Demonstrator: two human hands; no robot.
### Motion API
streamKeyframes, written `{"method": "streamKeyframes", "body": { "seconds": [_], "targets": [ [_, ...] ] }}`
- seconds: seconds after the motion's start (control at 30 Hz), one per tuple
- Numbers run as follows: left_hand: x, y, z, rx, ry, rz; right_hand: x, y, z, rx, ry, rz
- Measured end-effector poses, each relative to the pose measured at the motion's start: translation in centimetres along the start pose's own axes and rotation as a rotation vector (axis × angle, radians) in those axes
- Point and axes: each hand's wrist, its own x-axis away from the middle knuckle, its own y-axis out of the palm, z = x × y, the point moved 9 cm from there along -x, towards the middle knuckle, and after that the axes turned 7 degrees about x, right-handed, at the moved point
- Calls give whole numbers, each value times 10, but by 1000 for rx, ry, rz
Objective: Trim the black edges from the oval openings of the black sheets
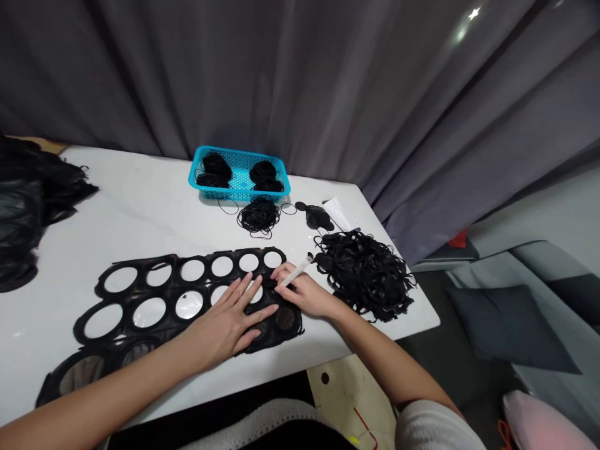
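The tabletop (154, 225) looks smooth and glossy white; the perforated basket (241, 178) looks like blue plastic; the grey curtain (262, 75) is softly folded cloth.

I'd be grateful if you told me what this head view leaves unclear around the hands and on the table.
Head view:
- Working tip of the white tool: not clear, among the right hand's fingers and dark material.
- Part of the black sheet: hidden by the left hand and forearm.
- Far side of the dark heap: cut off by the left edge.
- Any print on the white packet: too small.
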Motion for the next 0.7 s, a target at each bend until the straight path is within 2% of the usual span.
{"method": "streamKeyframes", "body": {
  "seconds": [0.23, 0.37, 0.43, 0.5, 0.6, 0.63, 0.7],
  "targets": [
    [-1, 1, -1, -7, 4, -21, 2, 0, -4, 59, -17, 2],
    [-1, 0, 0, -5, 4, -25, 5, 16, -10, 240, -38, 54],
    [-1, 0, 1, -5, 8, -32, 4, 17, -9, 340, -43, 118],
    [-2, 0, 1, -9, 14, -36, 5, -7, 1, 381, 38, 289],
    [-4, -2, 2, -24, 23, -34, 28, -78, 25, 397, 244, 683],
    [-4, -2, 2, -27, 26, -34, 38, -99, 29, 435, 269, 774],
    [-5, -3, 3, -29, 36, -37, 56, -125, 37, 567, 324, 818]
  ]
}}
